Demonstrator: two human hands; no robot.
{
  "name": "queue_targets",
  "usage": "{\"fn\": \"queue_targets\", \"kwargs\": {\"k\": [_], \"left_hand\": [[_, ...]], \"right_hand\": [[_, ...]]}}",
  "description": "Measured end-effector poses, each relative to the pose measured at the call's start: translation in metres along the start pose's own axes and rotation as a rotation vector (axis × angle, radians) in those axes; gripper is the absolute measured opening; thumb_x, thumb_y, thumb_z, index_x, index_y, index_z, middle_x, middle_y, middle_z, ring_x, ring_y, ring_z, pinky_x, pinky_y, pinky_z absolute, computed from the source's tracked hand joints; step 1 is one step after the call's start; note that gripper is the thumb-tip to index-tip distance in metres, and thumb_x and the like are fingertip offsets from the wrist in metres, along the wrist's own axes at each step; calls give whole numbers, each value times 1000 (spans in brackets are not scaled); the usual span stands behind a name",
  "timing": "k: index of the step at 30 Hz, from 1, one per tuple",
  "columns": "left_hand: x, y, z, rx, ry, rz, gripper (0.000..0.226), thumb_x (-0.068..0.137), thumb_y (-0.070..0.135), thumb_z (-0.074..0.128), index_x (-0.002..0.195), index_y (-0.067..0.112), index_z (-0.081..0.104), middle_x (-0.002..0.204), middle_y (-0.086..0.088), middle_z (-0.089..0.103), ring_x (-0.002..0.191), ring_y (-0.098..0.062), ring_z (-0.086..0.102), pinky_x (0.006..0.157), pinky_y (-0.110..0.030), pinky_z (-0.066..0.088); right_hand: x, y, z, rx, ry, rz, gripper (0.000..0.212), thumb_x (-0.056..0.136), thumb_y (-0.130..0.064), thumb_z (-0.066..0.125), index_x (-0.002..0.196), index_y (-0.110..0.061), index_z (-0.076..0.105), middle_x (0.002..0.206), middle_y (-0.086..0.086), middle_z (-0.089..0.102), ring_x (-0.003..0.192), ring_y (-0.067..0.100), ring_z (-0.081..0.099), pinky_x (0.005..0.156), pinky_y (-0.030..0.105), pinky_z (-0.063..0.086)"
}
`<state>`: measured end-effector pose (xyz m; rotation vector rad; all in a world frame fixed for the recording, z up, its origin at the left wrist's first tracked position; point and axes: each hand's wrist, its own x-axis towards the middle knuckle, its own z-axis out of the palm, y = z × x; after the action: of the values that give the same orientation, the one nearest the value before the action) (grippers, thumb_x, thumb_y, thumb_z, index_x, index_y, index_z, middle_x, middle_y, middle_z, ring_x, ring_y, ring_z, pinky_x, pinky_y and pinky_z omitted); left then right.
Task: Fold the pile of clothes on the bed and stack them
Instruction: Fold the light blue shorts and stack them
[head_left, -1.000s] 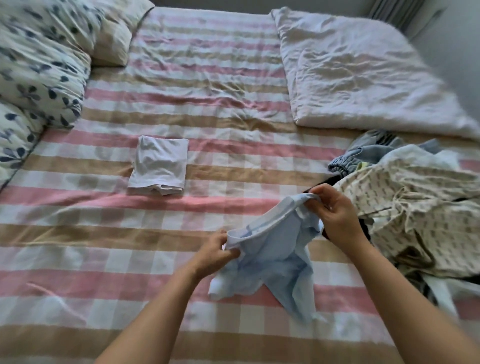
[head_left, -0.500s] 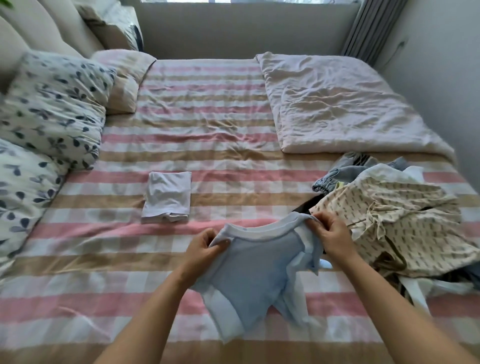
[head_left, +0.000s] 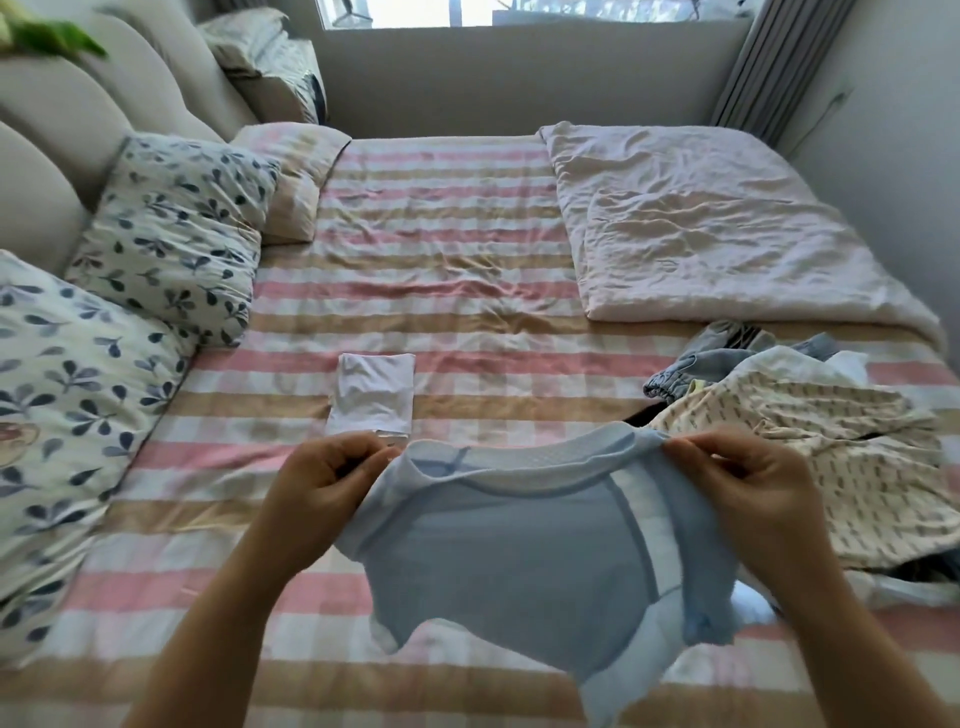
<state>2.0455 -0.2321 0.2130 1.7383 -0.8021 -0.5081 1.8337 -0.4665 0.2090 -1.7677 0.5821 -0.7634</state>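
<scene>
Here we pinch the small pale-blue knit garment (head_left: 524, 551) by its waistband, left hand (head_left: 324, 486) and right hand (head_left: 748, 488) at opposite ends (band level, crosswise), hanging above the bed's (head_left: 441, 249) near edge.

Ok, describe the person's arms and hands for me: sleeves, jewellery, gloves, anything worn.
The left hand and right hand are bare, ungloved. The left forearm and right forearm are uncovered to the frame's bottom edge: no sleeve or cuff shows. No watch, bracelet or ring is visible.
</scene>
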Motion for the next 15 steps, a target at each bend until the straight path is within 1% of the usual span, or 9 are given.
{"fn": "queue_targets", "kwargs": {"k": [2, 4, 6, 8, 9, 10, 12, 13, 15], "left_hand": [[6, -26, 7, 88, 52, -40, 22, 89, 1, 56, 67, -2, 62, 61, -10, 56, 58, -4, 47, 56, -21, 40], [8, -57, 18, 172, 148, -108, 25, 92, 2, 50, 69, -6, 56, 62, -19, 53, 60, -10, 45, 59, -34, 38], [5, -90, 30, 268, 253, -141, 35, 95, 12, 47, 60, 9, 46, 54, -10, 43, 54, -9, 37, 56, -37, 31], [-2, -116, 39, 360, 346, -126, 33, 90, 22, 41, 58, 20, 34, 52, 3, 35, 49, -12, 33, 51, -34, 26], [-6, -125, 42, 401, 392, -129, 30, 88, 24, 40, 59, 21, 35, 51, 2, 37, 49, -17, 37, 50, -34, 26], [-9, -135, 45, 435, 436, -147, 28, 88, 24, 40, 61, 17, 39, 52, -4, 43, 49, -26, 42, 50, -33, 28], [-12, -151, 49, 501, 487, -157, 35, 90, 25, 39, 67, 2, 49, 55, -19, 51, 51, -34, 51, 52, -34, 33], [-13, -158, 50, 527, 487, -142, 39, 90, 26, 37, 69, -4, 51, 55, -23, 52, 50, -36, 52, 52, -35, 34], [-10, -163, 52, 554, 465, -120, 43, 90, 26, 35, 72, -9, 51, 53, -24, 52, 47, -38, 53, 49, -35, 35]], "right_hand": [[4, 23, 15, -37, 11, 6, 13, 75, -19, 66, 71, -29, 75, 69, -5, 65, 63, 2, 57, 60, 8, 42], [3, 53, 31, -66, 23, 44, 20, 77, -6, 68, 75, -26, 72, 66, 0, 62, 64, 2, 56, 61, 9, 41], [-2, 84, 46, -93, 29, 110, 21, 79, 2, 66, 77, -19, 70, 67, 2, 63, 65, 2, 56, 62, 11, 41], [-10, 112, 60, -101, 55, 170, 21, 80, 3, 65, 75, -17, 69, 66, -8, 66, 64, 0, 57, 62, 12, 42], [-15, 123, 65, -90, 73, 200, 22, 80, 2, 64, 74, -18, 69, 65, -14, 67, 64, -2, 58, 62, 11, 43], [-20, 133, 71, -88, 85, 227, 21, 81, 1, 63, 76, -19, 68, 64, -18, 67, 64, -5, 59, 61, 9, 43], [-29, 149, 81, -153, 93, 231, 19, 83, 0, 62, 79, -18, 68, 66, -15, 66, 65, -8, 59, 60, 7, 42], [-32, 156, 86, -214, 89, 209, 18, 84, -1, 61, 80, -17, 68, 69, -11, 66, 66, -6, 59, 58, 8, 42], [-34, 164, 91, -330, 73, 147, 12, 86, -2, 60, 80, -10, 68, 70, 1, 66, 62, 5, 58, 57, 20, 43]]}}
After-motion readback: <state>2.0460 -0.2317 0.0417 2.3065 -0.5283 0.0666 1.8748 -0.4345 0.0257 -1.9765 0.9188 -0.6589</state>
